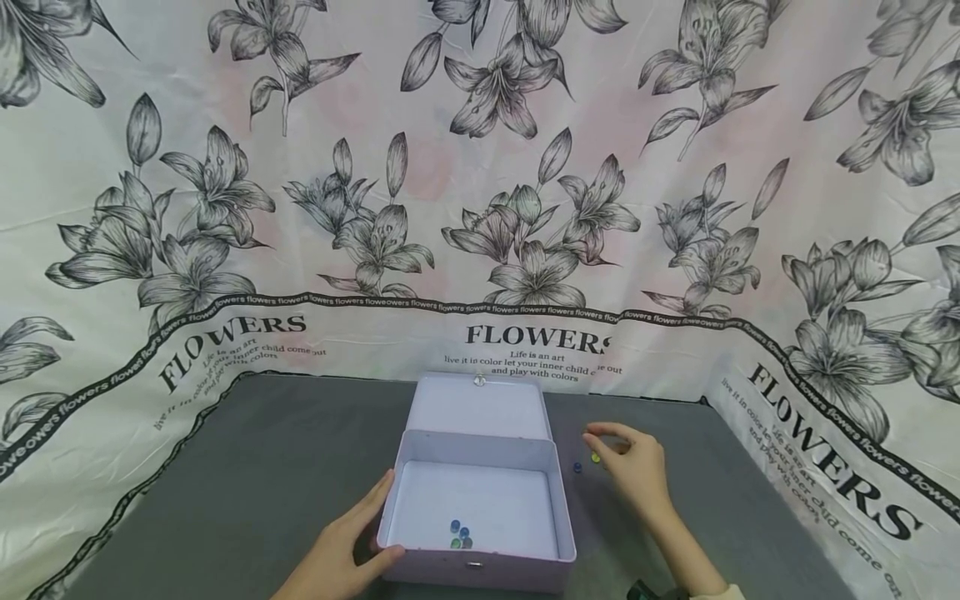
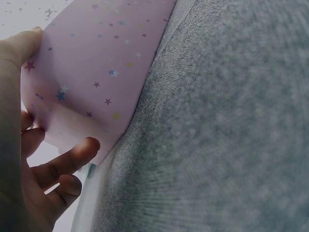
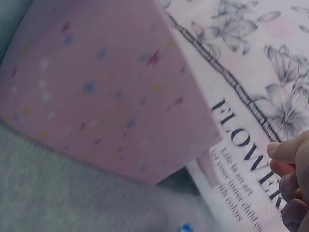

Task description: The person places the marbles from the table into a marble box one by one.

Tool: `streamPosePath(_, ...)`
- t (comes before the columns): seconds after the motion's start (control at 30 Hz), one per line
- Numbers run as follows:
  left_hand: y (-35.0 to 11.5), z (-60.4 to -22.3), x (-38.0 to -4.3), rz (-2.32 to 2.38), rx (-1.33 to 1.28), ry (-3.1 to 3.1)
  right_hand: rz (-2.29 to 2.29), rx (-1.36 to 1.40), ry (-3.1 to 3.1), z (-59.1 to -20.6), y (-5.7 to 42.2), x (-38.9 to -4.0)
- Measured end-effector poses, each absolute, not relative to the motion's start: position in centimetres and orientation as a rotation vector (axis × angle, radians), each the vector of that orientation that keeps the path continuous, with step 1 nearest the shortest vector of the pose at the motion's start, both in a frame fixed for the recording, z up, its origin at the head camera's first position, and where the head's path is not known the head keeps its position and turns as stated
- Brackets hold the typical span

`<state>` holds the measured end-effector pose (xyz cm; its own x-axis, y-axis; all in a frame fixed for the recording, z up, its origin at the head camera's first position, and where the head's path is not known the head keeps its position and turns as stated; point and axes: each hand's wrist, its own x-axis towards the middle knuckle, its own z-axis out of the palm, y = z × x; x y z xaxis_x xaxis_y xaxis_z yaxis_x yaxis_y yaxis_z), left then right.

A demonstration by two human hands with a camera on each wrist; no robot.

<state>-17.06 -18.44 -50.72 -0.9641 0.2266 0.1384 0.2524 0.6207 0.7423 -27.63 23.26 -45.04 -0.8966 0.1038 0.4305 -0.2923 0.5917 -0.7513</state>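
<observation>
A lilac metal box (image 1: 480,570) with printed stars stands with its hinged lid (image 1: 480,405) thrown back. Several small glass marbles (image 1: 464,532), blue and green, lie inside near the front wall. My left hand (image 1: 341,542) grips the box's front left corner, thumb at the front rim and fingers along the side. To the right of the box, a blue marble (image 1: 577,467) and a yellow-green marble (image 1: 596,457) rest on the cloth. My right hand (image 1: 637,471) is over them, thumb and forefinger tips brought together; I cannot tell whether a marble is between them.
Grey cloth (image 1: 300,467) covers the table. A white curtain (image 1: 375,342) printed with flowers and lettering hangs along the back and both sides. The raised lid reaches close to it. A dark strap (image 1: 652,590) shows near the right wrist.
</observation>
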Motion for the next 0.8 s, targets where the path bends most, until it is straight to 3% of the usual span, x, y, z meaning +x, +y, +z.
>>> streamPosePath(0.8,-18.3,-50.3,-16.9,-1.275,-0.423,-2.781,1.404,0.278,-2.323,-44.3,17.8,-27.7)
